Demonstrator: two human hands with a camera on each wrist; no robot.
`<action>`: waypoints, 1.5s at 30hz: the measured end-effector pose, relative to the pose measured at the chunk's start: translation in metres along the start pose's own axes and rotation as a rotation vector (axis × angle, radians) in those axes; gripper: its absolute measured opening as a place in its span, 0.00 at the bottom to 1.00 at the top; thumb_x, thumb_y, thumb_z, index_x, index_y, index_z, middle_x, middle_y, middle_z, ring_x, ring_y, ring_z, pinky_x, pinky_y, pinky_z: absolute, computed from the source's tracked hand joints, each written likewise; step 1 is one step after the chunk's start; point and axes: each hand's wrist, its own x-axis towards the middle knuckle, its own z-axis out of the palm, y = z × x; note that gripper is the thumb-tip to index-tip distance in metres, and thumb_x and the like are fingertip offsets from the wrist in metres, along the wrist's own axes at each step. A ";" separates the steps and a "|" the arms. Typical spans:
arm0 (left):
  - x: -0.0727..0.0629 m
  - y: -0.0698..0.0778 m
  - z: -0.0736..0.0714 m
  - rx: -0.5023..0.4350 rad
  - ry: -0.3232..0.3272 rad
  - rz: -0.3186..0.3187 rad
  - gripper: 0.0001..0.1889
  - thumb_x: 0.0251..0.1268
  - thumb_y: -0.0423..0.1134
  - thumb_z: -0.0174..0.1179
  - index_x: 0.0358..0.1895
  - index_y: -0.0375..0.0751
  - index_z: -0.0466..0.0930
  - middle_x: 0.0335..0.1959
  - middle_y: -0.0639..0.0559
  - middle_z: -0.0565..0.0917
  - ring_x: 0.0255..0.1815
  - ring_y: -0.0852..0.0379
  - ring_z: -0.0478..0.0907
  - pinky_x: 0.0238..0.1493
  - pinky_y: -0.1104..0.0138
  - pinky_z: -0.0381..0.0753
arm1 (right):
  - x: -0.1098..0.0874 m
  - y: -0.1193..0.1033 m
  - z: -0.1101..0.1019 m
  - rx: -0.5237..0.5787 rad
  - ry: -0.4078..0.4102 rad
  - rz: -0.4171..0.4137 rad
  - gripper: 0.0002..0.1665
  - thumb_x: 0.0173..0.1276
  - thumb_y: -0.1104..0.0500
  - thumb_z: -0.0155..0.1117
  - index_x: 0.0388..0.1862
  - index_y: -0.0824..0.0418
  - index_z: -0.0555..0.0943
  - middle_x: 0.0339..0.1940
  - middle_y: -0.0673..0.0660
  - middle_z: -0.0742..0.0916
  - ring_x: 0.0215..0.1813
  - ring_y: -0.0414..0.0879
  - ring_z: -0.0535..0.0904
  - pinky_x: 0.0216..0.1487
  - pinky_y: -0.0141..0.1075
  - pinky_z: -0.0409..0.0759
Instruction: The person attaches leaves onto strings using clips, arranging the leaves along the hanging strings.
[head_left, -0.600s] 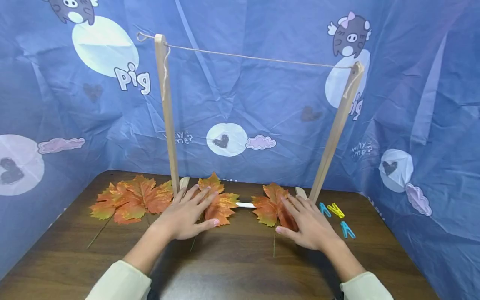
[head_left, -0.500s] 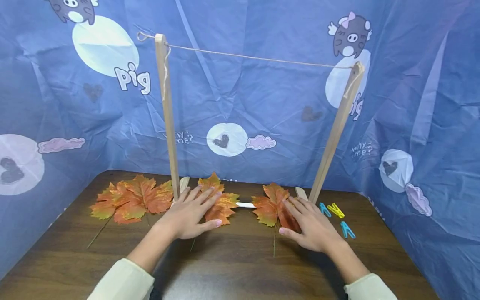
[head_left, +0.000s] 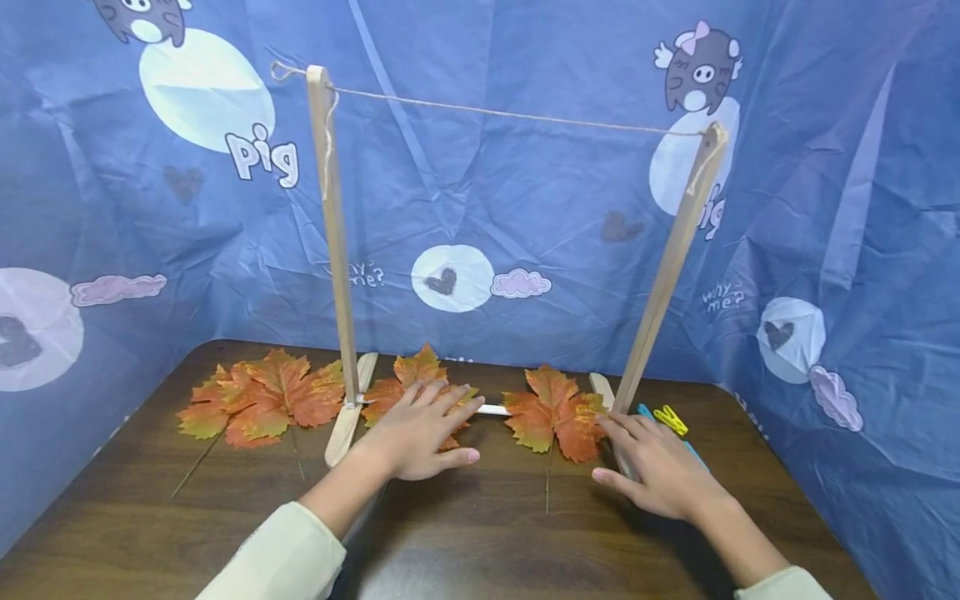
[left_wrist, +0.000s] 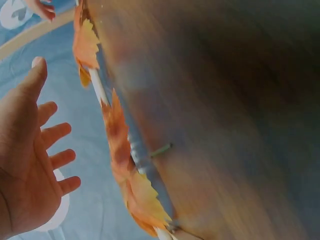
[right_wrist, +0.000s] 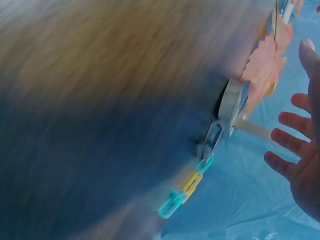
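My left hand (head_left: 423, 429) has its fingers spread over an orange artificial maple leaf (head_left: 416, 364), covering part of it. In the left wrist view that hand shows apart from the leaf, holding nothing. Further right, another maple leaf (head_left: 551, 412) lies with its stem toward me. My right hand (head_left: 660, 467), fingers extended, is between this leaf and the clothespins, overlapping the foot of the right wooden post (head_left: 667, 283). The yellow clothespin (head_left: 670, 420) shows beyond its fingers; a blue clothespin (head_left: 695, 454) is partly hidden. In the right wrist view a grey clothespin (right_wrist: 211, 137) also appears.
Two overlapping maple leaves (head_left: 277, 396) lie at the left. A left wooden post (head_left: 337, 250) stands on a wooden foot (head_left: 343, 433). Twine (head_left: 517, 114) runs between the post tops, and a white rod (head_left: 492, 410) spans low between them. Blue printed cloth (head_left: 480, 208) surrounds the table (head_left: 480, 533).
Both hands have shifted right. The left hand has uncovered the left post's foot and covers more of its leaf; the right hand has uncovered its leaf and now hides part of the clothespins.
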 end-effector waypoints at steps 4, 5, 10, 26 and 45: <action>0.007 0.008 0.004 0.025 -0.015 0.032 0.41 0.75 0.70 0.44 0.82 0.53 0.55 0.81 0.46 0.60 0.81 0.38 0.53 0.78 0.40 0.46 | -0.009 0.009 -0.002 -0.008 0.004 0.017 0.45 0.71 0.33 0.63 0.75 0.61 0.71 0.70 0.64 0.78 0.71 0.68 0.72 0.68 0.64 0.68; 0.009 0.009 0.005 0.032 -0.022 0.038 0.40 0.75 0.70 0.44 0.82 0.54 0.55 0.81 0.47 0.60 0.81 0.39 0.53 0.78 0.40 0.46 | -0.011 0.011 -0.003 -0.013 0.004 0.022 0.45 0.71 0.33 0.63 0.75 0.60 0.71 0.70 0.64 0.78 0.70 0.68 0.72 0.67 0.64 0.69; 0.019 0.017 0.010 0.073 -0.049 0.077 0.39 0.75 0.68 0.47 0.82 0.53 0.58 0.80 0.47 0.62 0.80 0.41 0.56 0.77 0.40 0.51 | -0.019 0.020 -0.006 -0.031 -0.007 0.050 0.44 0.72 0.33 0.63 0.76 0.58 0.70 0.70 0.66 0.78 0.71 0.67 0.72 0.63 0.69 0.70; 0.054 0.039 0.019 0.244 -0.120 0.177 0.38 0.76 0.70 0.42 0.82 0.58 0.56 0.77 0.54 0.68 0.76 0.49 0.63 0.76 0.48 0.59 | -0.033 0.053 -0.005 -0.023 -0.021 0.154 0.44 0.71 0.34 0.63 0.73 0.64 0.73 0.63 0.71 0.81 0.61 0.70 0.77 0.56 0.67 0.75; 0.076 0.049 0.027 0.236 -0.167 0.243 0.33 0.78 0.68 0.41 0.81 0.65 0.57 0.73 0.56 0.71 0.72 0.53 0.67 0.70 0.51 0.66 | -0.058 0.100 0.011 0.118 -0.091 0.323 0.50 0.68 0.34 0.67 0.71 0.72 0.70 0.51 0.70 0.83 0.52 0.69 0.81 0.48 0.64 0.79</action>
